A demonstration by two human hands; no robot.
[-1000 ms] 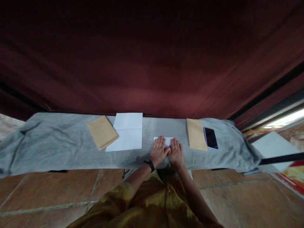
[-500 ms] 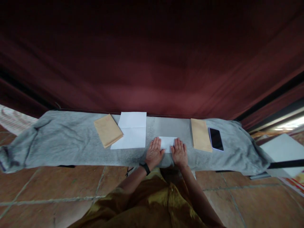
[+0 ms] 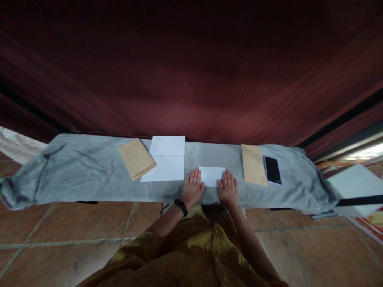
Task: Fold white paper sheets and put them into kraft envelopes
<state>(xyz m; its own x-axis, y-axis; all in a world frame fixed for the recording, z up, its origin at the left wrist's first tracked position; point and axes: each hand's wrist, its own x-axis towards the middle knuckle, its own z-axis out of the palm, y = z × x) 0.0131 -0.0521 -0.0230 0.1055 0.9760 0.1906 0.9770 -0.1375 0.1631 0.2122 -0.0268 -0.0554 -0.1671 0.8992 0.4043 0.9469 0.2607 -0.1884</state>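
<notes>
A small white folded paper (image 3: 212, 176) lies flat on the grey cloth in front of me. My left hand (image 3: 193, 187), with a black band on its wrist, rests palm down at the paper's left edge, fingers stretched out. At the right edge lies my right hand (image 3: 229, 188), also flat with its fingers extended. Neither hand grips anything. Left of them, a larger white sheet (image 3: 169, 163) with a crease across it is partly covered by a brown envelope (image 3: 137, 158). Another brown envelope (image 3: 253, 164) lies to the right of my right hand.
A phone (image 3: 272, 170) lies beside the right envelope. The grey cloth (image 3: 80, 171) covers a long, narrow surface against a dark red curtain (image 3: 185, 91). At the far right is a white panel (image 3: 356, 185), crossed by a black bar.
Both hands have moved slightly outward, to the edges of the small paper, and more of it shows between them. The whole scene sits slightly higher in view.
</notes>
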